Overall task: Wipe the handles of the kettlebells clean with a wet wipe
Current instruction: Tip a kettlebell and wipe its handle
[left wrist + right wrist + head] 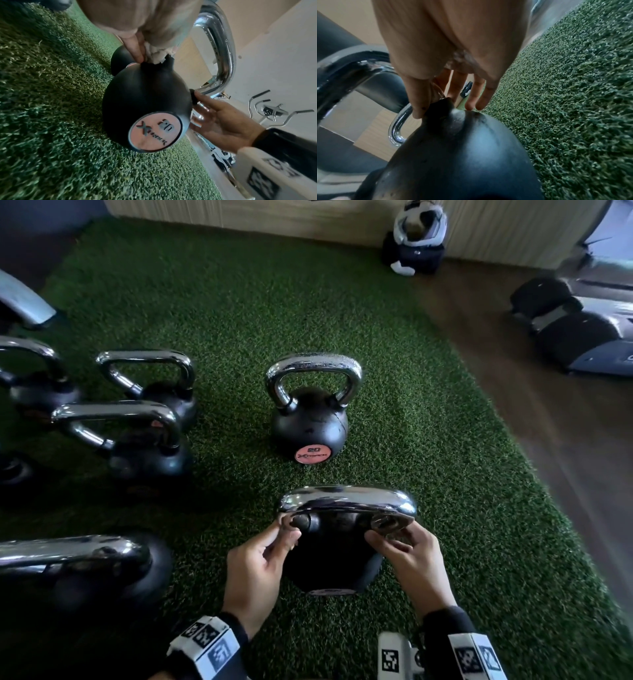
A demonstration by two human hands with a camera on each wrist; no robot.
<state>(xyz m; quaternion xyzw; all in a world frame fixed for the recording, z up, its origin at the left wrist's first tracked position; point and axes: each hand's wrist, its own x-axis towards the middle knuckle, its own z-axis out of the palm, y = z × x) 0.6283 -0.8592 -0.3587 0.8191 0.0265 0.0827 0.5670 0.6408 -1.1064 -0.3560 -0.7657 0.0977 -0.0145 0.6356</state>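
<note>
A black kettlebell (329,559) with a chrome handle (346,501) stands on the green turf right in front of me. My left hand (287,534) pinches a crumpled white wet wipe (157,54) and presses it against the left foot of the handle, where it meets the ball. My right hand (383,537) holds the right foot of the handle, thumb (419,105) and forefinger around the chrome leg and the other fingers (471,101) resting on the ball. From the head view the wipe is hidden by the fingers.
Another kettlebell marked 20 (310,426) stands just beyond. Several more kettlebells (137,446) crowd the left side, one close at the near left (85,563). A wooden floor (548,440) borders the turf (445,440) on the right, with an exercise machine (582,337) there.
</note>
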